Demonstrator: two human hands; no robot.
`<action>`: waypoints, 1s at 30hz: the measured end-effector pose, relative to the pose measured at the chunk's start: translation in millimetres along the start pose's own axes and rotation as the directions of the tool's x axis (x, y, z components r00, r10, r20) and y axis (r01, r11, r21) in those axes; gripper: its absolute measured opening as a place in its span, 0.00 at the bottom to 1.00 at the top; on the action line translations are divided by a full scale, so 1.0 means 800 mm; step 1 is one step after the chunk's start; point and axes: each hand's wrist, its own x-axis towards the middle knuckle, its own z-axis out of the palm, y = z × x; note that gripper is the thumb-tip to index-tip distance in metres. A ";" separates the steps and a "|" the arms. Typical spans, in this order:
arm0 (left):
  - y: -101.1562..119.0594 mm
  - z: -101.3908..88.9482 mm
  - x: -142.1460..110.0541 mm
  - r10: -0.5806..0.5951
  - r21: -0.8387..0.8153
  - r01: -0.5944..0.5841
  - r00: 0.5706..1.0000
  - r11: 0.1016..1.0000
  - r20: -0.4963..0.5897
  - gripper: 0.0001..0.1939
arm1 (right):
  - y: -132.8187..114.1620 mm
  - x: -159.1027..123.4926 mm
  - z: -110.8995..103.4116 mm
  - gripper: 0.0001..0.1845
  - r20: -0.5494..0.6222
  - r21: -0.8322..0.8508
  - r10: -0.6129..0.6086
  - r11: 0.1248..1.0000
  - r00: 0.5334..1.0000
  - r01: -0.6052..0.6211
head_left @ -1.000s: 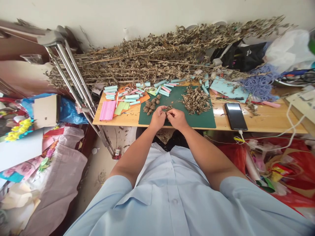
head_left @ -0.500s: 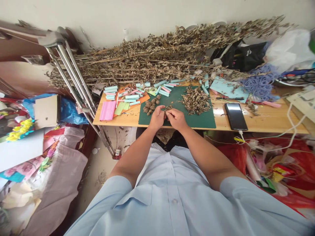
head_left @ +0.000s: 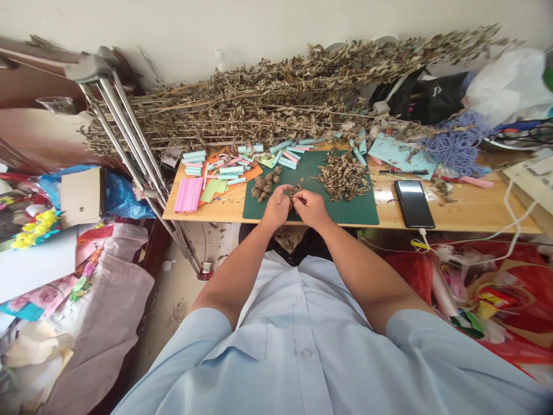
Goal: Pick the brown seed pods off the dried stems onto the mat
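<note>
Wooden table (head_left: 473,208) carries green cutting mat (head_left: 268,214). Left hand (head_left: 279,205) and right hand (head_left: 309,208) meet over mat, fingers pinched around dried plant bit (head_left: 296,189). Brown balls (head_left: 261,188) lie beside left hand, dried leaf pile (head_left: 344,176) at right.

One worktop (head_left: 470,210) carries one green mat (head_left: 259,212), one phone (head_left: 415,204), one tangle of purple cord (head_left: 458,141), one flat light-blue sheet (head_left: 401,154) and one folded pink sheet (head_left: 189,195). There is one pile of loose dried leaves (head_left: 343,176). The brown balls (head_left: 265,185) number roughly ten, overlapping too closely for an exact count. Paper rolls (head_left: 232,170) come to more than a dozen, some partly hidden.
</note>
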 end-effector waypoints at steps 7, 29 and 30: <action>0.008 -0.001 -0.003 -0.077 -0.102 0.076 0.997 0.992 0.000 0.20 | -0.003 0.001 0.000 0.11 -0.012 0.116 0.098 0.989 0.995 -0.096; -0.002 0.000 0.000 0.005 0.005 -0.005 1.000 1.000 -0.006 0.21 | 0.001 -0.001 0.002 0.09 0.035 0.038 0.035 0.999 0.999 -0.036; -0.001 0.000 -0.001 0.002 -0.004 -0.002 1.000 1.000 -0.007 0.20 | 0.000 0.000 0.000 0.10 0.042 0.075 0.076 0.994 0.996 -0.079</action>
